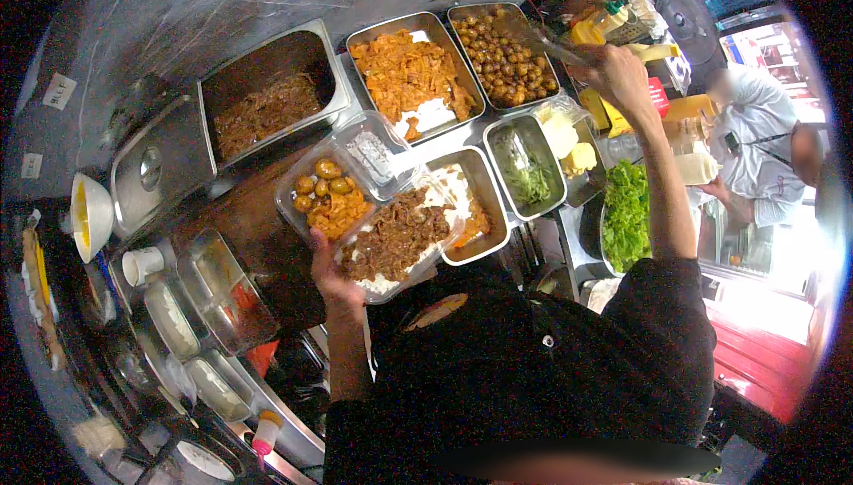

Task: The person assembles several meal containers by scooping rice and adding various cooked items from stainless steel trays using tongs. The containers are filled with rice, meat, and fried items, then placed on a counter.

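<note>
My left hand (336,274) is closed on the near edge of a clear plastic food container (349,238), thumb over its rim. One part holds shredded brown meat (395,241) over white rice; another holds small round potatoes (324,185) and an orange chopped food (336,212). A clear lid-like part (369,155) rises on its far side. My right hand (613,76) reaches far right, closed round a long metal serving utensil (569,52). The utensil's end lies over a steel pan of small browned potatoes (505,59); its exact kind is blurred.
Behind the container stand a pan of shredded meat (271,116) and a pan of orange food (413,76). Sliced greens (529,178) and lettuce (626,214) sit to the right. A white bowl (91,217) is far left. Another person (755,139) stands at right.
</note>
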The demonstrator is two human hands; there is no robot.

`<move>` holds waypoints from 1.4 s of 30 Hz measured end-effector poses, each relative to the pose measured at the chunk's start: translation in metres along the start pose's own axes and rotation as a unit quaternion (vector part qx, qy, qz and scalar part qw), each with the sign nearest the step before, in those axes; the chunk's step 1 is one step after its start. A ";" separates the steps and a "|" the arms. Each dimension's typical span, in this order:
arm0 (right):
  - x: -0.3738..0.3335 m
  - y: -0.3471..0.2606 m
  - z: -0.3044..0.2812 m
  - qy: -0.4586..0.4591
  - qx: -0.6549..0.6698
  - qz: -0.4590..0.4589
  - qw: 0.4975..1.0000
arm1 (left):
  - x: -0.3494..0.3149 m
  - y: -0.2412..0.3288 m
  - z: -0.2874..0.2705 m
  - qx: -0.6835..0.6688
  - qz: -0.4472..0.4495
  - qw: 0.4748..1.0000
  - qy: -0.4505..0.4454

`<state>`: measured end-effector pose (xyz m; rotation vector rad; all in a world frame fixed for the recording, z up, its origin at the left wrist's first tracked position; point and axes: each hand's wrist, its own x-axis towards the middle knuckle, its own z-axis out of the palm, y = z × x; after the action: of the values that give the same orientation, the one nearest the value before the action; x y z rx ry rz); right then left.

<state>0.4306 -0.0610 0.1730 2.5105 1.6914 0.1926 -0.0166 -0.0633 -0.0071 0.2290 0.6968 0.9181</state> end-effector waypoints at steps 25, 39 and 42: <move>0.029 -0.018 -0.017 -0.116 0.292 -0.012 0.949 | 0.003 0.004 0.004 -0.107 -0.041 0.992 -0.053; -0.077 -0.158 -0.062 -0.072 0.229 -0.259 0.935 | 0.002 0.019 -0.001 -0.029 -0.071 0.994 -0.078; -0.113 -0.147 -0.078 -0.105 0.210 -0.192 0.953 | 0.001 0.024 0.000 -0.025 -0.063 0.995 -0.080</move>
<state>0.2415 -0.1093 0.2217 2.2708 2.2638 -0.4999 -0.0313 -0.0480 0.0037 0.2092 0.5342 0.7871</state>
